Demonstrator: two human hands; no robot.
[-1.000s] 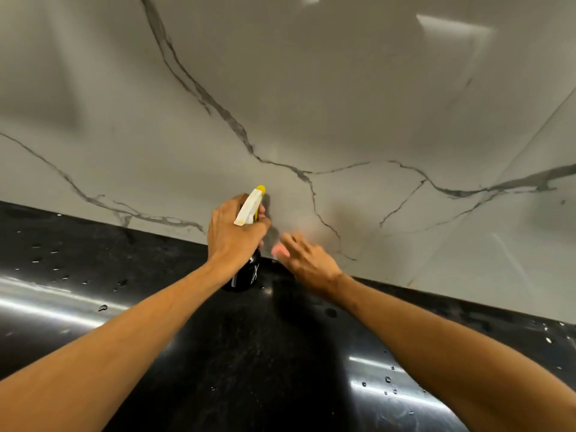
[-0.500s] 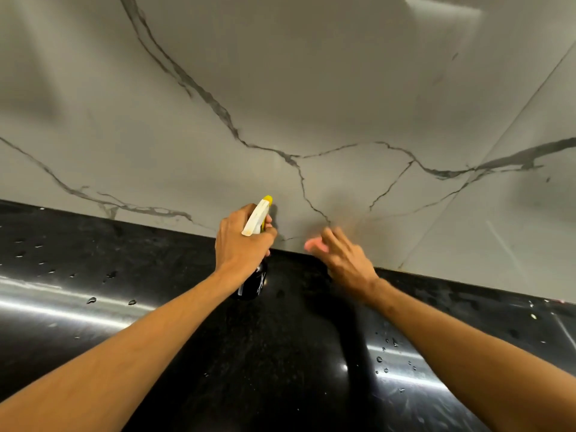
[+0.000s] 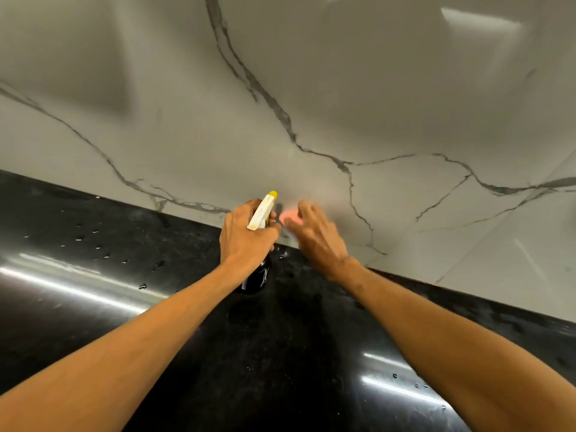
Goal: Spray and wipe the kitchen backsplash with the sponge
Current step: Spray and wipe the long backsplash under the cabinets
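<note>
Right hand [image 3: 318,241]: the fingers [image 3: 307,213] lie extended and nearly flat, pressing a small pink sponge [image 3: 289,217] against the wall; motion blur hides whether any fingertip curls round its edge. The sponge shows only at the 11 o'clock side of this hand, so its long axis cannot be read. It sits low on the glossy white marble-look backsplash [image 3: 343,104], just above the seam with the worktop. Left hand [image 3: 246,241]: the fingers are wrapped round the neck of a black spray bottle with a white trigger head [image 3: 261,213], a firm closed grip; whether the trigger is squeezed is not visible. The bottle's long axis runs from 6 o'clock to 1 o'clock, and its yellow nozzle [image 3: 273,193] faces the wall, just beside the sponge. From the left hand the sponge lies at 2 o'clock, close by; the right hand is the one in contact and hence the wiping hand. The step in hand appears to be wiping the lower band. The next stroke probably depends on the broad unwiped wall lying toward 12 and 3 o'clock of the sponge, crossed by grey veins [image 3: 249,79]. Below, the polished black stone worktop [image 3: 280,353] carries scattered water droplets [image 3: 142,286] toward 9 o'clock.
</note>
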